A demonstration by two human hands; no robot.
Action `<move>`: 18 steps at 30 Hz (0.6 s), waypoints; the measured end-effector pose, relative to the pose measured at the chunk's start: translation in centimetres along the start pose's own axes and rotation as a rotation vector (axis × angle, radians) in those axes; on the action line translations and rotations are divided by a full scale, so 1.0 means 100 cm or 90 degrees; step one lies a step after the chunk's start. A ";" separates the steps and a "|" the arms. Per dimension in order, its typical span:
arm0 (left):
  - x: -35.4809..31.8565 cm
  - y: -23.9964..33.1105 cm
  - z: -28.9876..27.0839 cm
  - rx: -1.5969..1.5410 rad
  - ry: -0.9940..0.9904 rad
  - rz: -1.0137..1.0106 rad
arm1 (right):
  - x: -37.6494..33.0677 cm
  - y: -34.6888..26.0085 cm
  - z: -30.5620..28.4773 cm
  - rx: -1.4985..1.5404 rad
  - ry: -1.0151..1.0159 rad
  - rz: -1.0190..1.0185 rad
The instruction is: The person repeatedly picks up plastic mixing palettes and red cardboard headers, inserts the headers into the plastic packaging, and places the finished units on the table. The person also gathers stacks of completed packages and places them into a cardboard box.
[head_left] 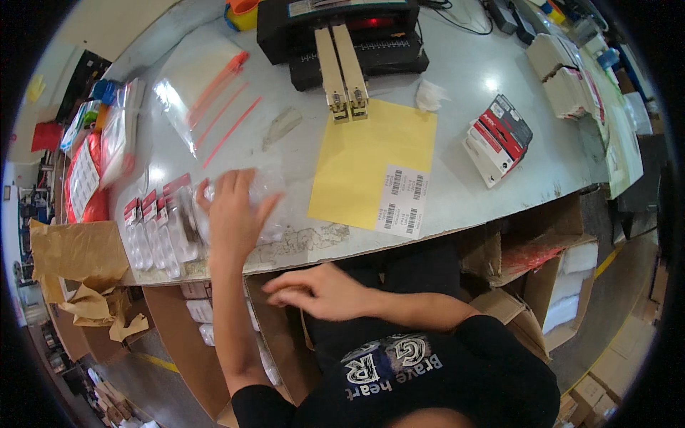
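My left hand [234, 210] is over the near left part of the table, its fingers spread apart. Under and beside it lies crumpled clear plastic [270, 214]; no grip on it shows. Just left of this hand, clear blister packs [155, 235] with red and dark tops lie in a row. In front of my body, off the table's near edge, my right hand [321, 291] has loosely bent fingers with gaps between them, slightly blurred, and nothing shows in it. A yellow sheet [349, 167] lies mid-table, with a white barcode label sheet [404, 202] on its near right corner.
A black machine [342, 39] with two metal arms stands at the back, its arms reaching over the yellow sheet. Red-and-white packages [499, 139] are stacked at right. Clear zip bags [193, 85] with red strips lie at back left. Open cardboard boxes [178, 342] stand below the near edge.
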State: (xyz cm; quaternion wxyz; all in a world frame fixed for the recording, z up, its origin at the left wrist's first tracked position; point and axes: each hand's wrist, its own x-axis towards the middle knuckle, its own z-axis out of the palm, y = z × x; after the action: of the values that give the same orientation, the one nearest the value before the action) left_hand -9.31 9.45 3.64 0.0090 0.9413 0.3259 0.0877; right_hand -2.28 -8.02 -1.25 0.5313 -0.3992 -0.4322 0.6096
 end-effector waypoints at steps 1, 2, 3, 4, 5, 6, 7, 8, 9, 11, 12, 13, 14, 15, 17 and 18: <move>0.008 0.000 0.006 -0.027 -0.062 -0.051 | -0.006 -0.004 -0.016 -0.089 0.054 0.004; 0.010 0.003 0.012 -0.047 0.037 -0.035 | -0.005 -0.003 -0.035 -0.297 0.222 -0.147; 0.008 0.009 0.018 -0.064 0.108 -0.031 | -0.016 -0.005 -0.065 -0.564 0.316 -0.096; -0.001 0.016 0.022 -0.081 0.180 -0.035 | -0.024 -0.005 -0.094 -0.721 0.419 -0.126; -0.017 0.026 0.025 -0.092 0.241 -0.038 | -0.035 -0.004 -0.116 -0.809 0.455 -0.051; -0.037 0.039 0.030 -0.254 0.264 0.004 | -0.044 -0.004 -0.133 -0.889 0.499 0.019; -0.059 0.051 0.035 -0.423 0.255 0.005 | -0.056 -0.002 -0.140 -0.904 0.436 0.019; -0.085 0.067 0.041 -0.560 0.118 -0.073 | -0.069 -0.002 -0.139 -0.910 0.377 0.029; -0.108 0.081 0.049 -0.676 -0.109 -0.189 | -0.080 -0.001 -0.135 -0.908 0.326 0.042; -0.142 0.107 0.075 -0.820 -0.468 -0.440 | -0.101 0.000 -0.113 -0.980 0.264 0.063; -0.154 0.117 0.087 -0.965 -0.484 -0.521 | -0.108 0.000 -0.105 -1.000 0.242 0.046; -0.161 0.126 0.097 -1.085 -0.415 -0.584 | -0.112 0.000 -0.099 -1.025 0.246 0.026; -0.165 0.132 0.104 -1.152 -0.391 -0.708 | -0.114 -0.001 -0.099 -0.971 0.279 0.061; -0.167 0.138 0.109 -1.218 -0.314 -0.760 | -0.113 -0.001 -0.100 -0.922 0.302 0.081; -0.164 0.143 0.110 -1.297 -0.232 -0.702 | -0.105 -0.002 -0.115 -0.841 0.350 0.035; -0.160 0.145 0.108 -1.346 -0.186 -0.647 | -0.100 -0.002 -0.123 -0.757 0.312 0.063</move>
State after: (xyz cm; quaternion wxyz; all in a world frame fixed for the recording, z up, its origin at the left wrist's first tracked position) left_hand -11.01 -11.39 -8.46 0.8546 0.2297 0.4245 0.1917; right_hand 10.57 -16.63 -4.52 0.2739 -0.7725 -0.5437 0.1809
